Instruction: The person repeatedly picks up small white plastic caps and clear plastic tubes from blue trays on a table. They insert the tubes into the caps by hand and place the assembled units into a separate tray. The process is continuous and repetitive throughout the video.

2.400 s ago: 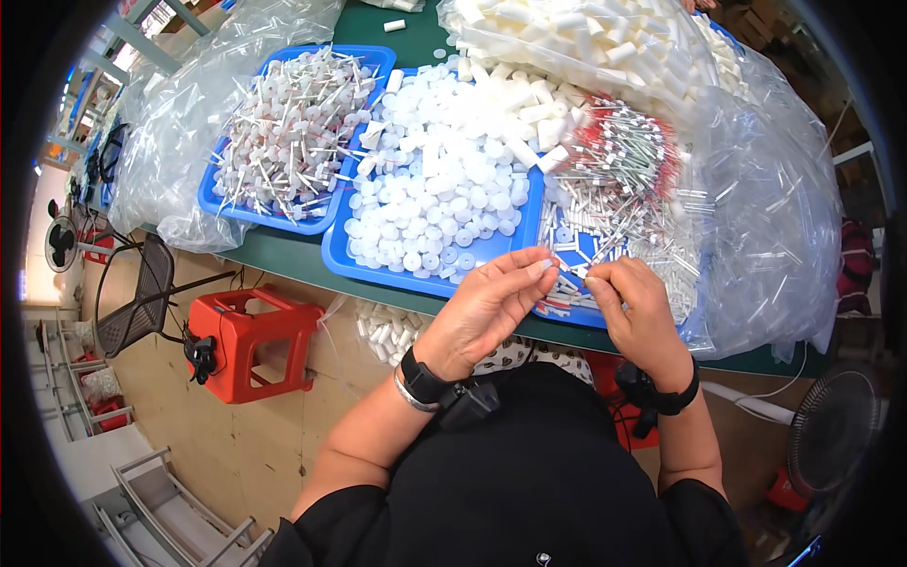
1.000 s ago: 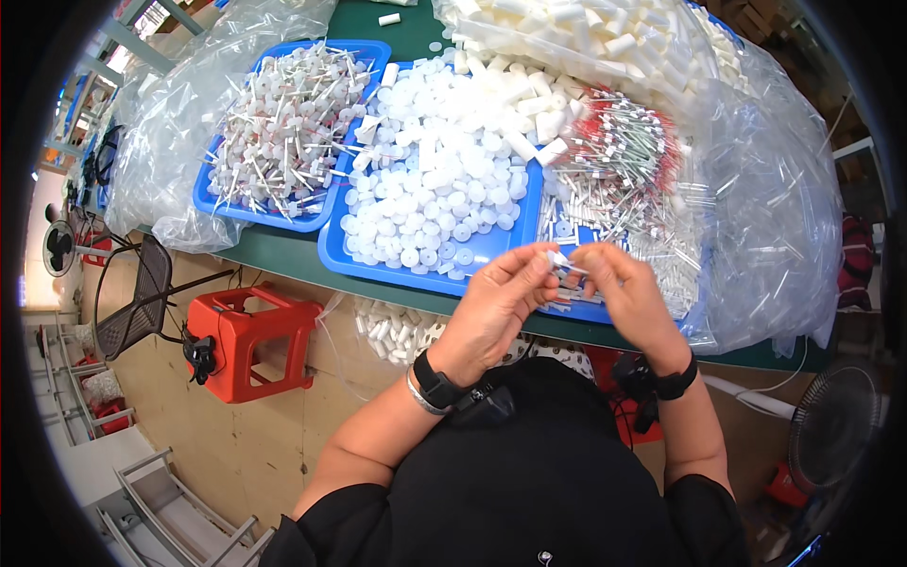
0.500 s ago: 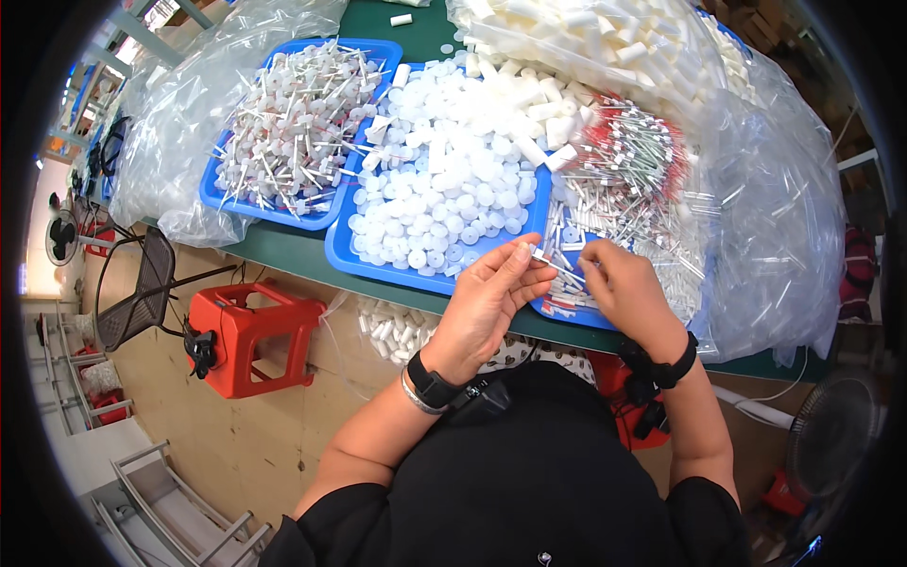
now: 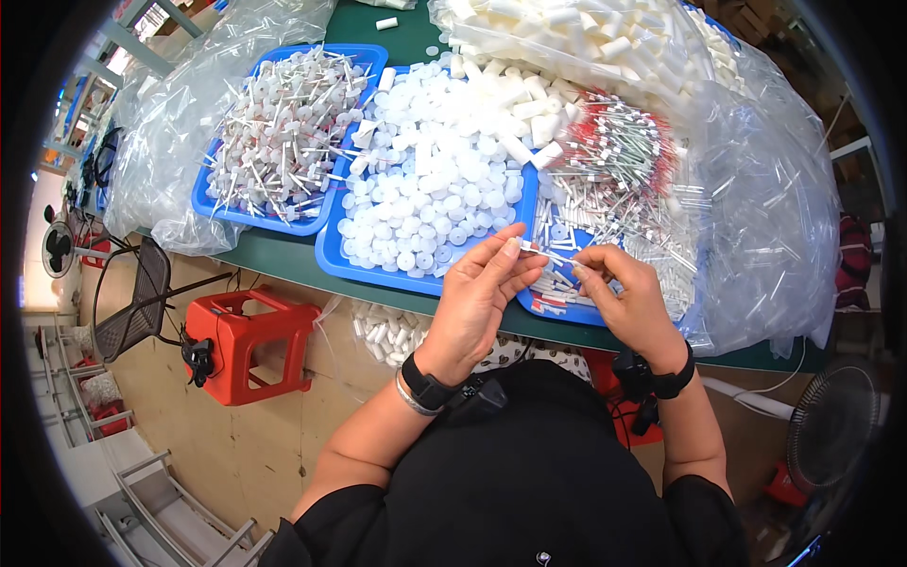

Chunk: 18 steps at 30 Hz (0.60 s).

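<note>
In front of the trays, my left hand (image 4: 484, 295) pinches one end of a thin white stick-like piece (image 4: 545, 252) between thumb and fingers. My right hand (image 4: 625, 295) closes thumb and fingertips at the piece's other end. Whether it is one part or two joined parts is too small to tell. Just beyond my left hand, a blue tray (image 4: 326, 255) holds a heap of translucent white discs (image 4: 425, 213). Under and beyond my right hand, another blue tray (image 4: 590, 314) contains thin white sticks (image 4: 661, 255) and a bundle of red-ended thin pieces (image 4: 619, 142).
At the left, a blue tray (image 4: 312, 227) is piled with sticks fitted with discs (image 4: 283, 132). White foam-like cylinders (image 4: 605, 42) fill a bag at the back. Clear plastic bags (image 4: 765, 208) flank the green table (image 4: 269, 257). A red stool (image 4: 236, 350) and a fan (image 4: 831, 425) stand beside it.
My right hand has turned slightly and lowered, its fingertips now at the end of the thin piece. My left hand keeps its pinch. The whole view has shifted a little.
</note>
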Available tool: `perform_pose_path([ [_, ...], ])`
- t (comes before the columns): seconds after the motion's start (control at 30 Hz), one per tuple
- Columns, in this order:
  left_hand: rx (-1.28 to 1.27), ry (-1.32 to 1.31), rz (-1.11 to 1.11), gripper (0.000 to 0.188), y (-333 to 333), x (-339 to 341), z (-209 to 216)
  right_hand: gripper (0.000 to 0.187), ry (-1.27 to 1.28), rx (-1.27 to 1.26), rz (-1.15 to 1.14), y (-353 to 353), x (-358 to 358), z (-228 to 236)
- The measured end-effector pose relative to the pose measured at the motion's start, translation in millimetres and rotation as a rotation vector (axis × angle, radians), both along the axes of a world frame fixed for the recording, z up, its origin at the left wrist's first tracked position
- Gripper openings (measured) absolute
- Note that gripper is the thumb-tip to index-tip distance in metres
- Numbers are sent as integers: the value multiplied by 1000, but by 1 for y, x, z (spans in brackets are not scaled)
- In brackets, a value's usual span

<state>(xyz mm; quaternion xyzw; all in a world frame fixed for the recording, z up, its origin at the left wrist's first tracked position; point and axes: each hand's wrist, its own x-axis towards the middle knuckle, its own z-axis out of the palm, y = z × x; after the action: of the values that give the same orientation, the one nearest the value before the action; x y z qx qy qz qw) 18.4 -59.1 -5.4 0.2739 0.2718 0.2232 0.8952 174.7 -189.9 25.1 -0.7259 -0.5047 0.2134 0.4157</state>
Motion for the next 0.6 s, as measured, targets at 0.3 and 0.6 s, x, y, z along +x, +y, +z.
perform_pose_path([
  [0.3, 26, -22, -212, 42, -9, 0, -4, 13, 538, -95, 15, 3, 0, -1],
  [0.6, 62, 17, -305, 38, 0, -6, -10, 18, 237, -109, 37, 5, -13, -1],
])
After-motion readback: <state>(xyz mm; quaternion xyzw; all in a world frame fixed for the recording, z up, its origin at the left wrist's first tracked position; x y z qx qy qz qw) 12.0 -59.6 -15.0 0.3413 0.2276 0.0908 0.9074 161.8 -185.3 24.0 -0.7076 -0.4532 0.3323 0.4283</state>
